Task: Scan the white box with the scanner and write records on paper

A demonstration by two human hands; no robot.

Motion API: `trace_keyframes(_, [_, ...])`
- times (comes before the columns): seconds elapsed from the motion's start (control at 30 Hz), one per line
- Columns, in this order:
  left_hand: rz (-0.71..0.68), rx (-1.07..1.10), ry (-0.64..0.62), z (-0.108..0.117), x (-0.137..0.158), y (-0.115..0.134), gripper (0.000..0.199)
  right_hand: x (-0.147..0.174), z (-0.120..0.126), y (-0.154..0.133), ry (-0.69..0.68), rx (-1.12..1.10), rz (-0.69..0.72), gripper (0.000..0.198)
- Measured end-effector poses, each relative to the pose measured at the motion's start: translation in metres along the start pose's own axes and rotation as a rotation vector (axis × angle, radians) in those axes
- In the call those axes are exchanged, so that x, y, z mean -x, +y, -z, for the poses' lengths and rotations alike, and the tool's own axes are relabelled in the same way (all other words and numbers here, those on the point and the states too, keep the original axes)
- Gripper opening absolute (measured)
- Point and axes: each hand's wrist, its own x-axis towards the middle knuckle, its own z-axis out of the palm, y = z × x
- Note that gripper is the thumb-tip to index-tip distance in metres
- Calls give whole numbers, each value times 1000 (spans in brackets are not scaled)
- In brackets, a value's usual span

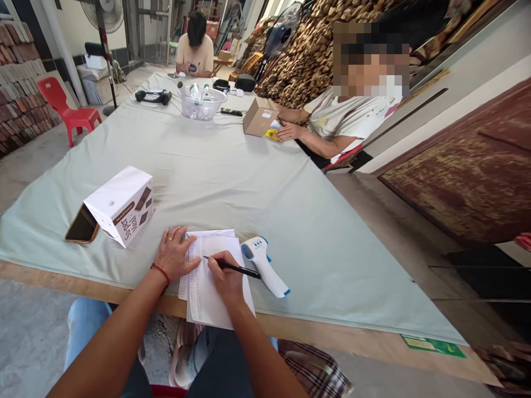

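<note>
A black pen [244, 270] is pinched in my right hand [227, 281], its tip at the upper part of a sheet of paper [219, 315]. Columns of small handwriting run down the left side of that sheet, and another sheet shows from beneath it. My left hand [175, 255] lies with fingers spread on the papers' left edge and the tablecloth. Just right of the papers rests a white and blue infrared thermometer [265, 267], lying on its side. The right forearm hides part of the sheet.
On the left stand a white printed box [124, 202] and a phone [84, 225] leaning by it. Farther back are a clear plastic basin [199, 108] with bottles and a black headset-like object [153, 97]. One person at the right touches a cardboard box [258, 117]; another sits at the far end.
</note>
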Motion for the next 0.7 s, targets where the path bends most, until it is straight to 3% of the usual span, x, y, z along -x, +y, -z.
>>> trace_keyframes(0.7, [-4, -3, 7, -1, -1, 0, 53, 0, -2, 7, 34, -11, 1, 14])
